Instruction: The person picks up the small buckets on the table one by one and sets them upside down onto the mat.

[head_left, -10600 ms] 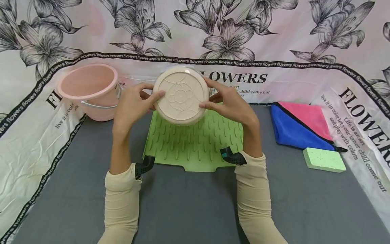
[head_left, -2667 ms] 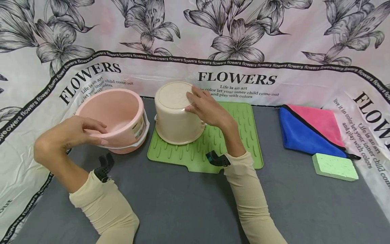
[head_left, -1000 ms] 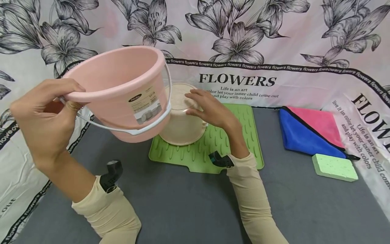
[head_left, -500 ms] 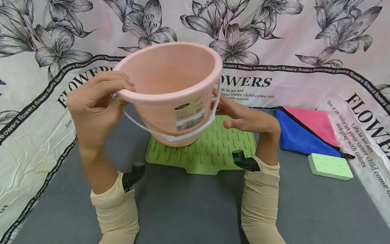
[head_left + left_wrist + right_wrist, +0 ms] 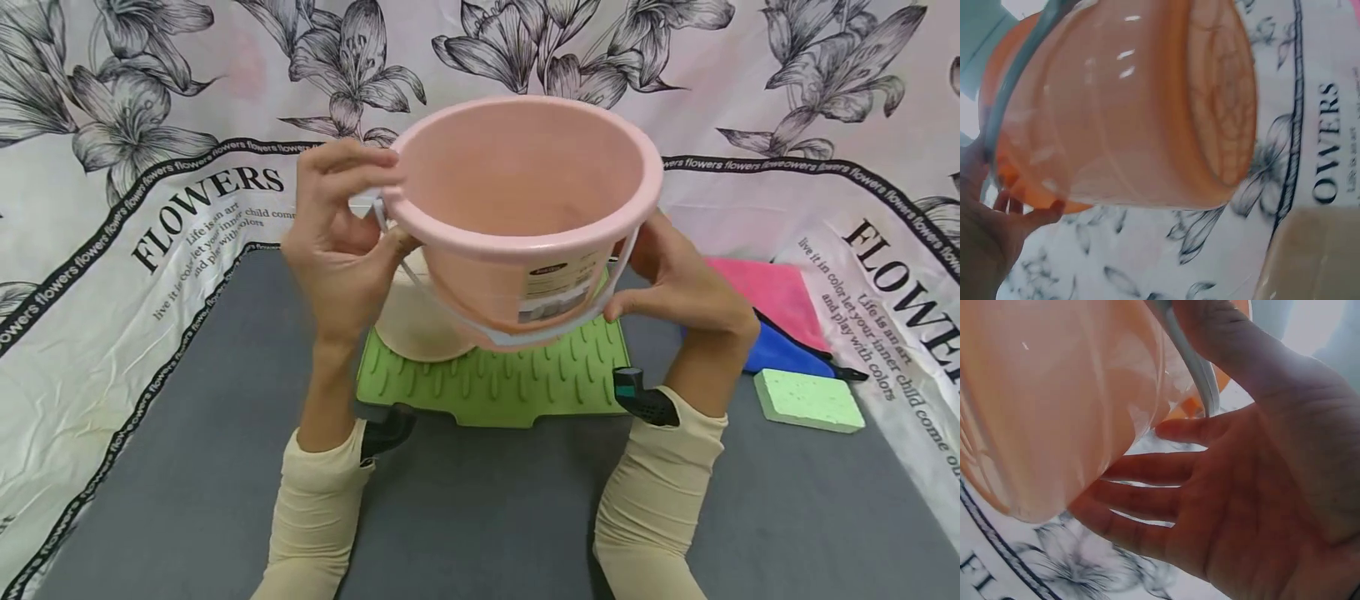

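A pink plastic bucket (image 5: pixel 480 283) with a pale wire-like handle (image 5: pixel 495 337) and a paper label is held in the air, mouth up and tilted toward the head camera. My left hand (image 5: pixel 337 225) grips its rim, thumb outside below the rim, fingers over the top; the left wrist view shows the bucket's base. On the right, my right hand (image 5: pixel 1229 500) touches the bucket's side with spread, nearly straight fingers, its thumb close to the handle. Behind and below, a cream bucket (image 5: pixel 420 321) stands upside down, partly hidden.
Under the cream bucket lies a ridged green mat (image 5: pixel 487 392) on a grey table covering (image 5: pixel 480 500). To the right are a folded blue and pink cloth (image 5: pixel 772 300) and a light green sponge (image 5: pixel 810 400). A flower-printed sheet (image 5: pixel 225 100) backs the table.
The pink bucket, gripped by the left hand at its rim, has been lifted from the left and carried right. The right hand has left the overturned cream bucket and met the pink bucket's right side.
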Motion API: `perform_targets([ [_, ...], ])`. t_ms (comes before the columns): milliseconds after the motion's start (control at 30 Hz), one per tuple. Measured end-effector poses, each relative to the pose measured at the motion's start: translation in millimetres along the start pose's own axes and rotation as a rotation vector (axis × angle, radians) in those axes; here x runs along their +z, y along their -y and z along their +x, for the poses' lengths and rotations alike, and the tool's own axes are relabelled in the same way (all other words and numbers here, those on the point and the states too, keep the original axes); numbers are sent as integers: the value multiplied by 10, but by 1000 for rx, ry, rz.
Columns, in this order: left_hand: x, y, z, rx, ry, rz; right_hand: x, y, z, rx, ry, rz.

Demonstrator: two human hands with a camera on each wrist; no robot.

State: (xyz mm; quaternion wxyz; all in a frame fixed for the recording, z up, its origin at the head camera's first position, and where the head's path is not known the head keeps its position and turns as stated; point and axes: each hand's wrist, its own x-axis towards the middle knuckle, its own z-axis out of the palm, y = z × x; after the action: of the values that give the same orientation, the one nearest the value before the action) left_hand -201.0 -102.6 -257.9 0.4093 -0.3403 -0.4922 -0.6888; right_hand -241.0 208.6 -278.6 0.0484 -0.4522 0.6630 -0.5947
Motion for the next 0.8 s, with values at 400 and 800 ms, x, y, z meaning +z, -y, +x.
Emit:
perform_targets([
  [400, 352, 358, -121, -550, 2, 191, -281, 24, -356, -155, -249, 3],
  [800, 441, 530, -344, -330, 390, 8, -266, 6, -379, -218, -459, 73],
])
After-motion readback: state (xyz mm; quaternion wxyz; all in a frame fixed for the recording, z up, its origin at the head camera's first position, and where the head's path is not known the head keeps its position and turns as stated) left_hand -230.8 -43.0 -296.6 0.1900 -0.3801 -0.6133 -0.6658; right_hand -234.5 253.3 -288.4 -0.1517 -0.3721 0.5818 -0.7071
